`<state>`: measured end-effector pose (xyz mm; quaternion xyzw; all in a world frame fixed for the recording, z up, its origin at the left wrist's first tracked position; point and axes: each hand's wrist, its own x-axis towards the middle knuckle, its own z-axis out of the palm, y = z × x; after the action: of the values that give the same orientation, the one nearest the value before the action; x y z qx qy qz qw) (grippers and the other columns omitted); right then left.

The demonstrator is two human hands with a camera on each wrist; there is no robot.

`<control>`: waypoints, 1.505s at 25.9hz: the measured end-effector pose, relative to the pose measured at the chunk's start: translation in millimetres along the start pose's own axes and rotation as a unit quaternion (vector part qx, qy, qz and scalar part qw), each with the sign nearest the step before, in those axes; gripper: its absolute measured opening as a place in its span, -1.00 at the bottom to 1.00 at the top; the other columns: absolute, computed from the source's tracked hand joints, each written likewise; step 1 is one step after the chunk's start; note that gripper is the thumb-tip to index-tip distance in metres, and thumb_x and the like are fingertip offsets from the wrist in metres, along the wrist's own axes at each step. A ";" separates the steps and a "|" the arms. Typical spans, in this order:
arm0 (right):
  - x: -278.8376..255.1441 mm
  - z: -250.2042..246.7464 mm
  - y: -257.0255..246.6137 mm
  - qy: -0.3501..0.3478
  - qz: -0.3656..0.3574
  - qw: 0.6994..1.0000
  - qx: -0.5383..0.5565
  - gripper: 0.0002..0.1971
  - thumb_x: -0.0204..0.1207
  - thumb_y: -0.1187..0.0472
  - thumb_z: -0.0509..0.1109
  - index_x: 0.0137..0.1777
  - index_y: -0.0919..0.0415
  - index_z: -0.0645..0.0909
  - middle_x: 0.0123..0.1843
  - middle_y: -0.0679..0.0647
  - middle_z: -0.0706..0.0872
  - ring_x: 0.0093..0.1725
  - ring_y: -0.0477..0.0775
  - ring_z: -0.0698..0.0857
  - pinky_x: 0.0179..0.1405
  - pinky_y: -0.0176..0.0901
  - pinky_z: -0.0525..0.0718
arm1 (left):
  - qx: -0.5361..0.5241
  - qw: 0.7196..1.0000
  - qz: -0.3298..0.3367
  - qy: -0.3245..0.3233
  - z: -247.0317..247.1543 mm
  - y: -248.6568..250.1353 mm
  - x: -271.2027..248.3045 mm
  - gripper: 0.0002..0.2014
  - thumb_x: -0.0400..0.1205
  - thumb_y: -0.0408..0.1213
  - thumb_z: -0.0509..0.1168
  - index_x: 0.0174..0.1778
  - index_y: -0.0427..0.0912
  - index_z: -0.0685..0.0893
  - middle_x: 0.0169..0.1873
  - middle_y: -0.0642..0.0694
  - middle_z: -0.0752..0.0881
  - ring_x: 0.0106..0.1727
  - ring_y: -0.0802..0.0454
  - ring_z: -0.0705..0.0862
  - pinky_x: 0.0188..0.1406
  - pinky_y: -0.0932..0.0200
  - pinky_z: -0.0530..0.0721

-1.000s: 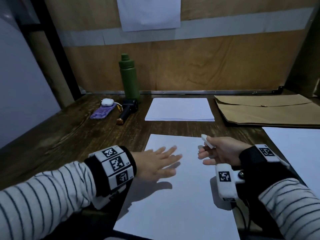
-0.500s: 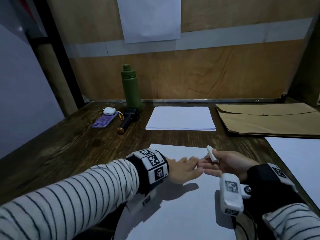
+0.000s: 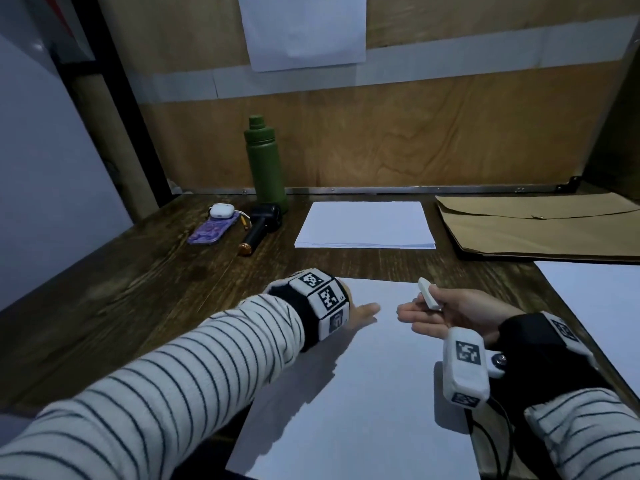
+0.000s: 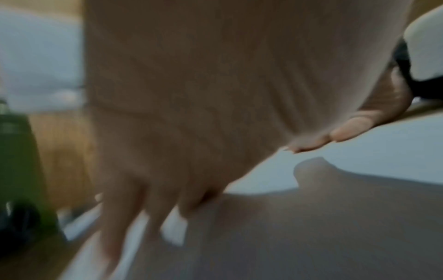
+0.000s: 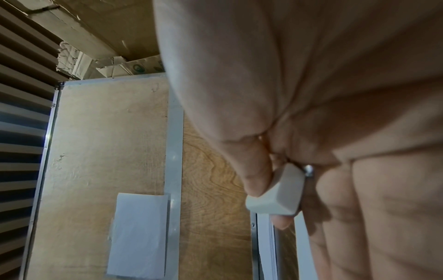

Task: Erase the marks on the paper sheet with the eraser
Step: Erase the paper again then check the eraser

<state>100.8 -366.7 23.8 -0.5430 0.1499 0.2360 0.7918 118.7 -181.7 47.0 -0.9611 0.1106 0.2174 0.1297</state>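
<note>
A white paper sheet [image 3: 374, 393] lies on the dark wooden desk in front of me; I see no marks on it. My left hand [image 3: 365, 312] rests flat near the sheet's far left corner, mostly hidden behind its wristband. The left wrist view is blurred and shows the left hand's fingers [image 4: 134, 217] stretched down onto the paper sheet [image 4: 383, 151]. My right hand [image 3: 424, 311] hovers over the sheet's far right part and pinches a white eraser [image 3: 428, 298] between thumb and fingers. In the right wrist view the eraser [image 5: 278, 193] sticks out from the thumb and a finger.
At the back stand a green bottle [image 3: 265, 164], a black tool [image 3: 261, 226], a purple phone [image 3: 212, 230] with a white earbud case [image 3: 221, 210], a stack of white paper [image 3: 365, 225] and a brown envelope [image 3: 540, 230]. Another white sheet [image 3: 602, 306] lies at the right.
My left arm has reached forward, and the hand has slid from the sheet's left middle to its far edge, nearer the right hand. The right hand keeps holding the eraser.
</note>
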 end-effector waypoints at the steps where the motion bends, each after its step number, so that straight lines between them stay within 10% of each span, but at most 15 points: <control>1: -0.3 0.3 -0.2 0.002 0.000 1.000 0.000 -0.65 0.74 0.14 0.02 0.26 0.44 0.42 0.06 0.39 0.73 -0.27 0.14 0.86 -0.41 -0.11 0.82 | 0.027 0.999 -0.032 0.013 -4.5 -5.5 -4.4 -0.22 0.66 0.30 -0.13 0.55 -0.30 0.35 0.51 -0.31 0.41 0.52 -0.27 0.38 0.48 -0.17 0.29; 3: -0.7 0.7 0.7 0.003 0.003 1.000 -0.002 -0.65 0.73 0.14 0.02 0.24 0.44 0.43 0.00 0.39 0.77 -0.27 0.15 0.86 -0.41 -0.11 0.82 | 0.057 0.997 -0.051 0.025 -8.5 -12.8 0.4 -0.17 0.63 0.35 -0.17 0.51 -0.29 0.41 0.47 -0.29 0.48 0.46 -0.25 0.46 0.42 -0.16 0.37; 7: -2.3 2.6 -0.5 0.009 0.004 1.000 0.001 -0.66 0.73 0.14 0.02 0.18 0.44 0.45 -0.16 0.35 0.83 -0.27 0.15 0.86 -0.43 -0.11 0.81 | 0.067 0.995 0.072 0.020 -8.8 -2.8 -0.6 -0.35 0.74 0.11 -0.14 0.68 -0.18 -0.06 0.67 -0.24 -0.04 0.67 -0.23 -0.03 0.58 -0.15 0.03; 11: -0.7 3.7 -1.8 0.036 0.010 0.999 -0.016 -0.63 0.73 0.12 0.03 0.19 0.45 0.49 -0.01 0.34 0.79 -0.23 0.13 0.86 -0.41 -0.15 0.81 | 0.056 0.997 -0.037 -0.025 -13.8 -51.1 0.1 -0.29 0.64 0.24 0.06 0.54 -0.24 0.39 0.53 -0.21 0.42 0.52 -0.15 0.41 0.49 -0.01 0.34; 15: 3.4 12.2 -5.4 0.071 0.010 0.992 -0.107 -0.65 0.74 0.11 0.03 0.17 0.39 0.51 0.05 0.26 0.77 -0.12 0.05 0.82 -0.29 -0.19 0.78 | 0.040 0.996 0.068 -0.039 -16.9 -88.3 10.4 -0.09 0.61 0.13 0.24 0.68 -0.04 -0.22 0.68 -0.04 -0.23 0.69 -0.14 -0.17 0.63 -0.19 0.02; 20: -0.7 38.8 -23.9 0.088 0.011 0.965 -0.245 -0.71 0.71 0.14 0.13 -0.02 0.39 0.50 -0.10 0.33 0.70 -0.20 0.26 0.71 -0.27 -0.07 0.70 | 0.022 0.988 0.143 -0.050 -5.2 -92.5 29.6 -0.03 0.56 0.17 0.29 0.67 0.01 -0.25 0.68 0.04 -0.21 0.69 -0.06 -0.10 0.63 -0.10 0.05; 28: 17.3 79.7 -42.5 0.075 -0.015 0.769 -0.635 -0.73 0.59 0.07 0.31 -0.27 0.22 0.57 -0.37 0.03 0.68 -0.57 -0.08 0.55 -0.51 -0.32 0.55 | 0.053 0.981 0.181 -0.042 -5.3 -91.7 26.4 -0.07 0.55 0.15 0.31 0.69 -0.09 -0.09 0.69 -0.01 -0.05 0.60 -0.13 0.26 0.48 0.05 0.33; 39: 52.1 127.7 -8.9 0.107 -0.118 0.663 -0.731 -0.77 0.53 0.15 0.28 -0.20 0.27 0.69 -0.36 0.10 0.62 -0.39 0.08 0.57 -0.31 -0.22 0.54 | 0.082 0.978 0.189 0.013 4.1 -94.5 23.2 -0.03 0.37 0.31 0.38 0.60 -0.04 0.14 0.65 0.03 0.15 0.43 -0.15 0.48 0.19 -0.01 0.55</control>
<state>147.1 -239.6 51.8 -0.9821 -0.0526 0.1142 0.1404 163.1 -95.0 52.0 -0.9115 0.3097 0.2158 0.1632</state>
